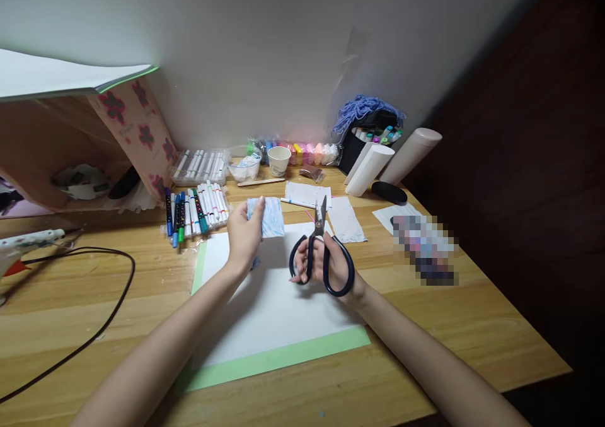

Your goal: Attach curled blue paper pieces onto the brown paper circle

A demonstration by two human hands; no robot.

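Between the thumb and fingers of my left hand is a small piece of paper coloured with blue and white strokes. My right hand grips black-handled scissors by their loops, with the blades pointing up and slightly parted. The scissors are to the right of the paper and apart from it. Below both hands lies a white sheet with green along its front and left edges. A smaller blue scrap shows partly behind my left wrist.
Several markers lie left of the sheet. Behind stand a clear bowl, a paper cup and a black pen holder. White paper pieces lie beyond the scissors. A black cable curves across the left side.
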